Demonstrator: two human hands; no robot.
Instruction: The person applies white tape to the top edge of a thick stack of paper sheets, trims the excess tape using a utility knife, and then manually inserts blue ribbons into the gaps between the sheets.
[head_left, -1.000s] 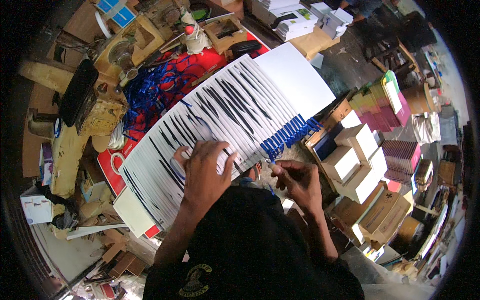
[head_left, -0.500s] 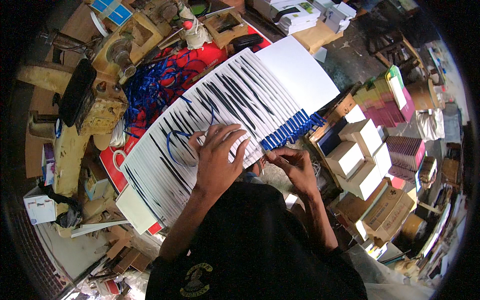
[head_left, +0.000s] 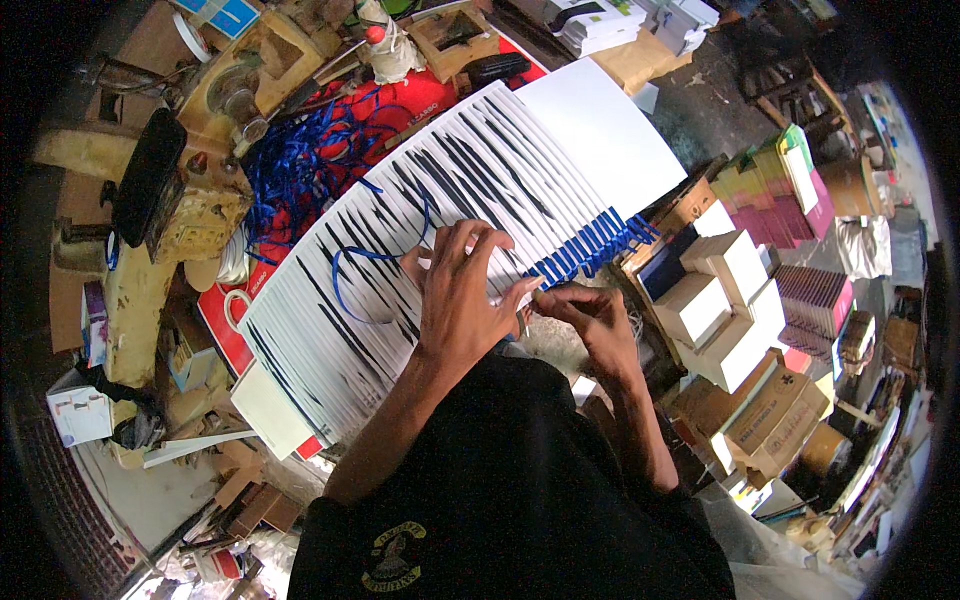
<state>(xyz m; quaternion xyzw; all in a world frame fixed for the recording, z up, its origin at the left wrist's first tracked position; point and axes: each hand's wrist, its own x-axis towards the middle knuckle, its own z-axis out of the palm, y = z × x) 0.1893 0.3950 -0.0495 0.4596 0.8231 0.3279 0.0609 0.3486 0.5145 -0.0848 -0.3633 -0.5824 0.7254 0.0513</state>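
Observation:
A long row of overlapping white paper blocks [head_left: 310, 330] with dark gaps between them spreads diagonally in front of me. Short blue ribbon ends [head_left: 590, 250] stick out along its right-hand near edge. A loose blue ribbon [head_left: 342, 290] curls over the blocks, left of my left hand [head_left: 462, 290]. That hand rests on the blocks with bent, parted fingers, its thumb reaching to the near edge. My right hand [head_left: 600, 328] is pinched at that edge, just below the last ribbon ends. Whatever lies between its fingertips is hidden.
A tangle of blue ribbon [head_left: 310, 160] lies on the red tabletop [head_left: 410, 95] beyond the blocks. Worn cream machinery [head_left: 200, 200] stands at left. White box-like stacks [head_left: 725, 320], a cardboard carton [head_left: 780, 410] and piled books [head_left: 770, 195] crowd the right.
My left hand has shifted right, bringing its thumb beside the right fingertips. The right hand stays pinched at nearly the same place by the edge.

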